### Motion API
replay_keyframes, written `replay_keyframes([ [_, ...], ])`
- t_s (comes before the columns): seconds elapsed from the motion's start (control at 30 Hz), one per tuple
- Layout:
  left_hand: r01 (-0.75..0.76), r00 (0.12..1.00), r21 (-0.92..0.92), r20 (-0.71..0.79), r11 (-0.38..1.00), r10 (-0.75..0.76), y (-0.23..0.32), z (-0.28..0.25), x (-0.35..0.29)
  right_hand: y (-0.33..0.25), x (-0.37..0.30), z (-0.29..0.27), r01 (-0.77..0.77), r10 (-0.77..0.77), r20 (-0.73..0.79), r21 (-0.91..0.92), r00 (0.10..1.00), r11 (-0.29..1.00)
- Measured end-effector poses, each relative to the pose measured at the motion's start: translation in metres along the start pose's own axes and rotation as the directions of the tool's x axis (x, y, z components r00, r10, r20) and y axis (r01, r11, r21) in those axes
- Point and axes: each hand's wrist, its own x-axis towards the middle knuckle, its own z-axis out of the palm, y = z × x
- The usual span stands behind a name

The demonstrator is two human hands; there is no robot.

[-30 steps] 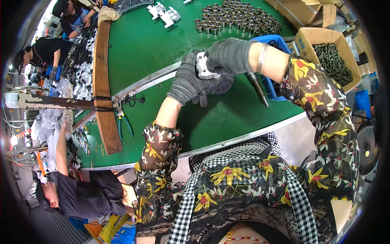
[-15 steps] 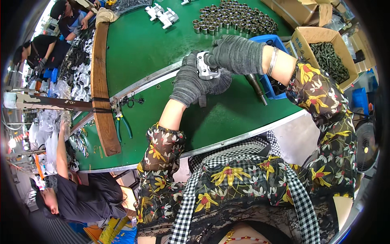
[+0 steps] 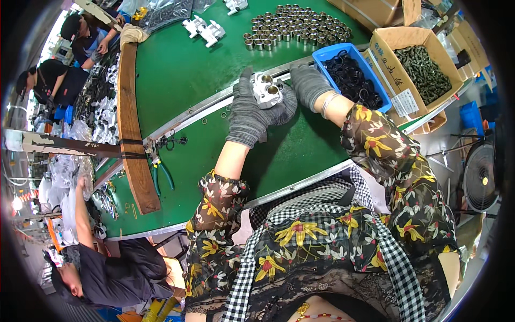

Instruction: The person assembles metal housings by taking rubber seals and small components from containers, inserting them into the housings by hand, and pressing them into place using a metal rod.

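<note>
My gloved left hand (image 3: 249,110) is closed around a silver cast-metal housing (image 3: 262,96), held above the green table. Its face shows two round bores, with brownish metal inside. Apart from the housing, my gloved right hand (image 3: 311,86) is back-up beside the blue bin (image 3: 317,52), above the metal rail. Its fingertips are hidden, so whether it holds anything does not show. Black rings (image 3: 348,75) fill the bin. Farther back on the table stand several short metal sleeves (image 3: 292,27) in a cluster, and more silver housings (image 3: 204,31) lie to their left.
A cardboard box (image 3: 383,51) of small dark parts stands right of the bin. Green-handled pliers (image 3: 161,174) lie left, near a curved wooden board (image 3: 129,123). A metal rail (image 3: 188,114) crosses the table. Co-workers (image 3: 115,263) are along the left side. A fan (image 3: 483,177) stands right.
My right hand has left the housing and moved beside the blue bin. The housing is turned so its bores show. A dark metal rod seen by the bin earlier is no longer visible.
</note>
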Motion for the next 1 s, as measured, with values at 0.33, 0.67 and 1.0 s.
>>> replay_keyframes([
  [0.33,-0.047,0.995,0.227,-0.076,0.973,0.065,0.016,-0.006,0.0,0.016,-0.008,-0.085,0.257,0.386,-0.312,0.948,0.868,0.186],
  [0.67,-0.161,0.958,0.432,-0.148,0.887,0.246,0.014,0.007,-0.007,-0.042,0.015,-0.164,0.43,0.322,-0.385,0.9,0.865,-0.079],
  [1.0,0.014,1.0,-0.084,-0.025,0.996,-0.016,-0.003,0.003,0.004,-0.071,0.054,-0.102,0.348,0.097,-0.34,0.934,0.936,-0.086],
])
